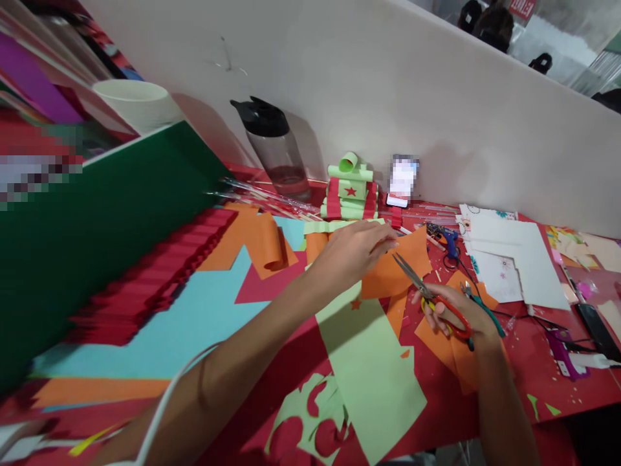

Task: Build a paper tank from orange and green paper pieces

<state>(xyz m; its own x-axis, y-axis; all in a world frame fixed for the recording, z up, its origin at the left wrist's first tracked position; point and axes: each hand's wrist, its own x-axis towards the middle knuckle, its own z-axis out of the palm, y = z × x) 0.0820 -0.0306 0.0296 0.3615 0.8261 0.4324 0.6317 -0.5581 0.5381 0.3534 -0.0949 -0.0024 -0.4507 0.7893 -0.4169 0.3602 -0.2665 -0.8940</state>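
My left hand (356, 249) reaches across the table, its fingers closed together at the upper edge of a piece of orange paper (388, 278). My right hand (451, 310) holds a pair of scissors (458, 315) with red and yellow handles, the blades pointing up and left across the orange paper. Beneath lies a long light green sheet (373, 362) with a small orange star (356, 304). Behind my left hand stands a light green and red rolled-paper model (350, 191) with a red star. My left fingertips are partly hidden.
A tumbler (276, 149) and a lit phone (402, 181) lean by the white partition (315, 77). Green board (121, 220) and pleated red paper (155, 285) lie left. Pliers (485, 309), a blue glue gun (449, 243) and white board pieces (524, 259) lie right. Cut green scraps (310, 414) are in front.
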